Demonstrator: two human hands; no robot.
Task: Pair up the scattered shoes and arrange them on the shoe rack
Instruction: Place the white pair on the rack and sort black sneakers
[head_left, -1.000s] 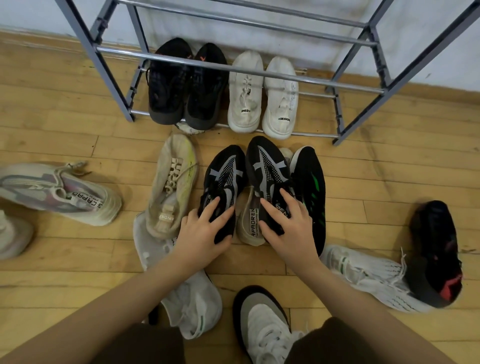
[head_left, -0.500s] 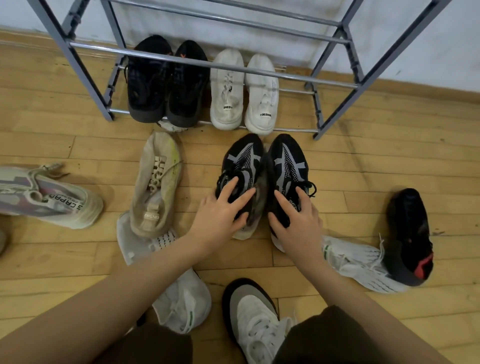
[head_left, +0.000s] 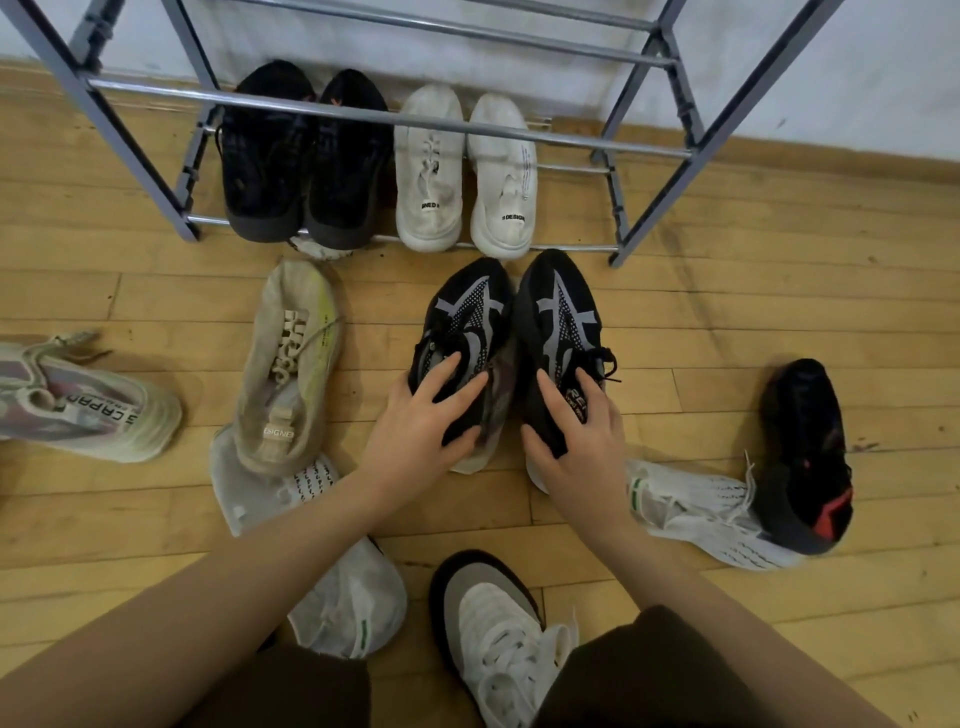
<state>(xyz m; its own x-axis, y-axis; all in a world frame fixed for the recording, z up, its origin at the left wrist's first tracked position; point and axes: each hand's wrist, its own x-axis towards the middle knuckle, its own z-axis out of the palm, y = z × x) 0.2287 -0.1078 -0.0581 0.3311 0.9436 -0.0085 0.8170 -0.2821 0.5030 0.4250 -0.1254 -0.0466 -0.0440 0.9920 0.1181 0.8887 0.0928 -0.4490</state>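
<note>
Gripping a matched pair of black shoes with grey stripes at the centre of the frame, the person holds one in each hand. The left hand (head_left: 421, 431) wraps its fingers over the heel end of the left shoe (head_left: 462, 332); the right hand (head_left: 576, 441) clasps the heel end of the right shoe (head_left: 558, 332). Both shoes sit side by side, touching, toes pointing at the rack (head_left: 649, 150) along the top of the frame.

On the rack's lowest rails stand a black pair (head_left: 306, 156) at the upper left and a white pair (head_left: 462, 171) just beside it, upper centre.

Scattered on the wooden floor (head_left: 727, 322): a beige shoe (head_left: 291, 358) left of centre, its heel lying over a white shoe (head_left: 249, 493); a pale striped shoe (head_left: 83, 410) at the left edge; a black shoe with red (head_left: 805, 457) at the right, resting on a white knit shoe (head_left: 701, 514); a white laced shoe (head_left: 498, 634) at bottom centre, and another white one (head_left: 353, 603) just left of it, partly under the left forearm.
</note>
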